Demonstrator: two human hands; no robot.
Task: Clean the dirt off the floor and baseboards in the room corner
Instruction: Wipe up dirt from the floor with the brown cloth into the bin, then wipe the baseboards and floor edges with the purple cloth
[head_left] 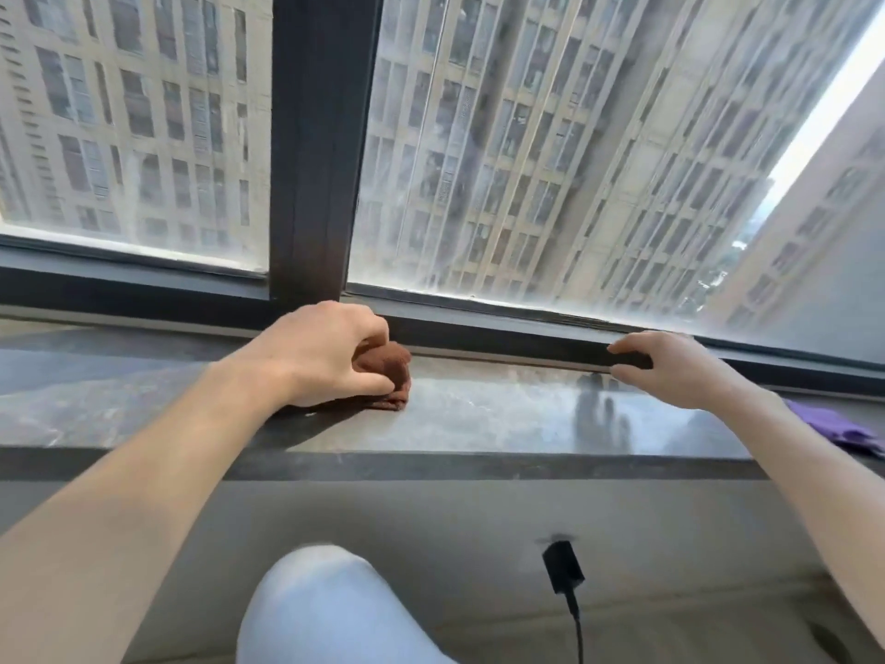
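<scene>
A: Brown bunched cloth rag sits centre frame on the grey polished stone windowsill, mostly hidden under the left hand, fingers pinched round it.

B: Right hand?

A: Half curled, fingertips touching the dark window frame, holding nothing.

B: Other stuff?

A: Purple cloth cut off at right edge. Black plug in the wall below, cord running off the bottom. Floor and baseboards aren't visible; a knee in pale trousers blocks bottom centre.
</scene>
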